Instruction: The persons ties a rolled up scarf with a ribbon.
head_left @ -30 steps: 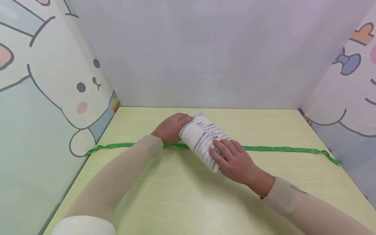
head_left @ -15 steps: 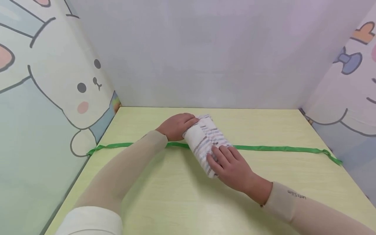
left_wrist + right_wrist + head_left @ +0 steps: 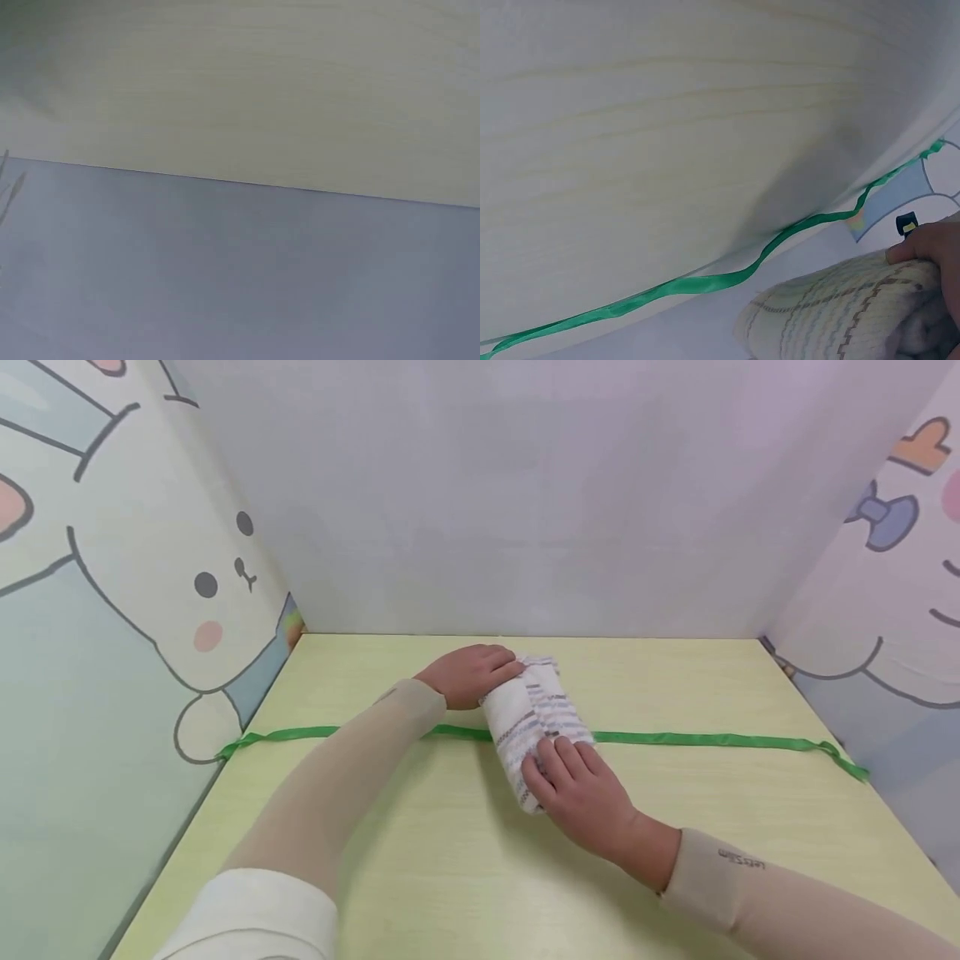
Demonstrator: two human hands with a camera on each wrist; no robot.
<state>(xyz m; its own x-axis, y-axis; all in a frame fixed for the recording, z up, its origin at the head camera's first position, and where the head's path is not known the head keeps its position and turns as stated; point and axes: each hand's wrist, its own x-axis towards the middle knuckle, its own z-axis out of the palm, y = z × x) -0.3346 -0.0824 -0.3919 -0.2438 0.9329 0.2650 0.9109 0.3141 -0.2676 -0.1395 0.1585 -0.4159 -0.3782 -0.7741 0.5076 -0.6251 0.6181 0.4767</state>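
A folded towel (image 3: 513, 727), white with bands of grey, blue and brown stripes, lies at a slant between my two hands over the middle of the table. My left hand (image 3: 472, 677) grips its far left end, fingers over the top. At the near right end my right hand (image 3: 581, 793) holds it with bent fingers spread on the striped face; the thumb is hidden in the head view. The right wrist view shows the towel's rolled end (image 3: 825, 315) with a hand at the right border. Neither hand nor towel appears in the left wrist view.
Across the pale wooden table (image 3: 420, 877) runs a green ribbon (image 3: 697, 739), passing behind the towel. A plain pale wall (image 3: 525, 510) stands at the back edge, with cartoon-printed panels (image 3: 135, 610) on both sides.
The towel's far end has swung to the right, so it points more straight away from me. My left hand has moved right with it, while my right hand has shifted slightly left and nearer.
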